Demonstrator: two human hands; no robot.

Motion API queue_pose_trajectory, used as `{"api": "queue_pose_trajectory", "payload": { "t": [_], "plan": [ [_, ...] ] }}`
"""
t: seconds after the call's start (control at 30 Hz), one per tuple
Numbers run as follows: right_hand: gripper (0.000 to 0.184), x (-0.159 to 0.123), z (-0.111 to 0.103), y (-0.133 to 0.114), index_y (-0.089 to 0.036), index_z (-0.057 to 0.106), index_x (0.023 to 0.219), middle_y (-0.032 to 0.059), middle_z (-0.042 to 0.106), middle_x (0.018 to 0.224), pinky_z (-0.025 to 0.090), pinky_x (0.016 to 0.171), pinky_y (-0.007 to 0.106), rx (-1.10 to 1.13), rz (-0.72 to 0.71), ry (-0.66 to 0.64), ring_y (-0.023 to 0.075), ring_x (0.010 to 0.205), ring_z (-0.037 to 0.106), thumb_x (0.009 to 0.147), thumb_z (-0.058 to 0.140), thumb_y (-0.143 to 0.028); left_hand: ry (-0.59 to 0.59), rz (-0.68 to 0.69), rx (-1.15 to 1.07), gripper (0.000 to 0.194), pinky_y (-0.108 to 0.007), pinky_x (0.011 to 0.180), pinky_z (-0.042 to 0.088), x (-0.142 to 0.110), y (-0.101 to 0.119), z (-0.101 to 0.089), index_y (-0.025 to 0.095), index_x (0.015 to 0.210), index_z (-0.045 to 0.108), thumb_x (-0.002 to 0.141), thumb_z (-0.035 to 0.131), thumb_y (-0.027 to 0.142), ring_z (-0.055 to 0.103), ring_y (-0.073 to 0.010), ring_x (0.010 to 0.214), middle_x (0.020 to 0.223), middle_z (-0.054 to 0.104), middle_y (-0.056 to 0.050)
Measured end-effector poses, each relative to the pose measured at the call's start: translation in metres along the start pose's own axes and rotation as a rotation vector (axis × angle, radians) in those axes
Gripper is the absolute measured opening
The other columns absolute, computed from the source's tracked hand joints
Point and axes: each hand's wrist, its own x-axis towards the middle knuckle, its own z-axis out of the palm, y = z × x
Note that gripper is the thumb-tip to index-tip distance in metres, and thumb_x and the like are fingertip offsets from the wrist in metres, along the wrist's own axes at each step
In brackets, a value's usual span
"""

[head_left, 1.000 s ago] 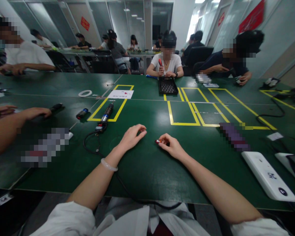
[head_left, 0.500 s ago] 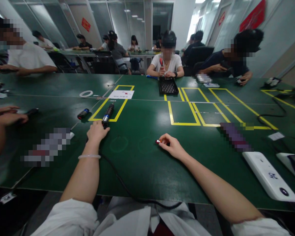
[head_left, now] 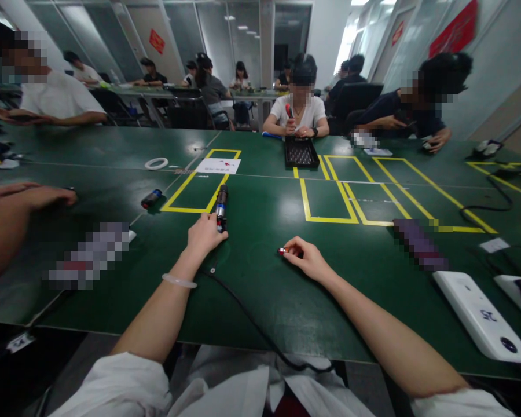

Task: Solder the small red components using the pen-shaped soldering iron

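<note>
Two hands at work over the green worktop (head_left: 243, 301): left hand (head_left: 205, 236) gripping black-and-silver tool (head_left: 221, 208); right hand (head_left: 306, 256) pinching small red piece (head_left: 282, 251).

Light in the room is moderate and rather dim overall, brightest at the ceiling lights (head_left: 359, 2) and the pale opening near the upper right, with small lamp reflections in the glass partition (head_left: 243, 40) and a soft, whitish sheen on the dark green tabletop (head_left: 260, 315). Shadows beneath the forearms are faint, while the space under the near table edge sinks almost to black. The wide view stretches and slants things toward the sides, the far background looks soft, fine print on the white paper (head_left: 218, 166) is unreadable, and blocky pixelation covers several patches.
</note>
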Motion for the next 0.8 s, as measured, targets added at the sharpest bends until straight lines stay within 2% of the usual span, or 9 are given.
{"api": "queue_pose_trajectory", "payload": {
  "t": [0.27,0.4,0.53,0.67,0.8],
  "plan": [
    [0.013,0.001,0.003,0.001,-0.018,0.06,0.093,0.0001,0.059,0.075,0.043,0.063,0.025,-0.03,-0.03,0.029,0.0132,0.067,0.054,0.085,0.061,-0.028,-0.006,0.361,-0.145,0.062,-0.032,0.076,0.051,-0.038,0.075,-0.002,0.022,0.134,0.044,0.08,0.057,0.046,0.059,-0.0249,0.103,0.125,0.052,-0.009],
    [0.01,0.001,0.001,0.002,-0.018,0.057,0.09,-0.0009,0.058,0.074,0.043,0.064,0.026,-0.083,-0.046,0.075,0.0134,0.066,0.054,0.083,0.061,-0.025,-0.016,0.494,-0.229,0.064,-0.031,0.08,0.051,-0.056,0.1,-0.001,0.022,0.138,0.04,0.08,0.058,0.043,0.059,-0.0237,0.106,0.126,0.052,-0.009],
    [0.008,0.0,-0.001,0.004,-0.019,0.056,0.088,-0.0004,0.058,0.078,0.044,0.066,0.026,-0.15,-0.077,0.069,0.0138,0.069,0.055,0.082,0.06,-0.02,-0.021,0.558,-0.277,0.065,-0.032,0.082,0.051,-0.066,0.11,0.0,0.021,0.138,0.038,0.08,0.058,0.043,0.059,-0.0233,0.106,0.127,0.051,-0.008],
    [0.009,0.0,0.0,0.006,-0.019,0.056,0.087,0.0014,0.057,0.084,0.043,0.069,0.027,-0.276,-0.125,0.079,0.0152,0.074,0.054,0.081,0.062,-0.019,-0.025,0.565,-0.292,0.065,-0.033,0.081,0.051,-0.068,0.113,0.0,0.022,0.138,0.039,0.08,0.057,0.043,0.059,-0.0237,0.106,0.128,0.052,-0.008],
    [0.018,0.0,0.002,0.006,-0.02,0.055,0.098,0.0019,0.058,0.087,0.044,0.07,0.027,-0.269,-0.141,0.054,0.0158,0.076,0.055,0.081,0.062,-0.016,-0.041,0.56,-0.311,0.065,-0.034,0.082,0.051,-0.066,0.113,0.0,0.023,0.139,0.038,0.08,0.057,0.042,0.059,-0.0243,0.106,0.128,0.051,-0.009]
  ]
}}
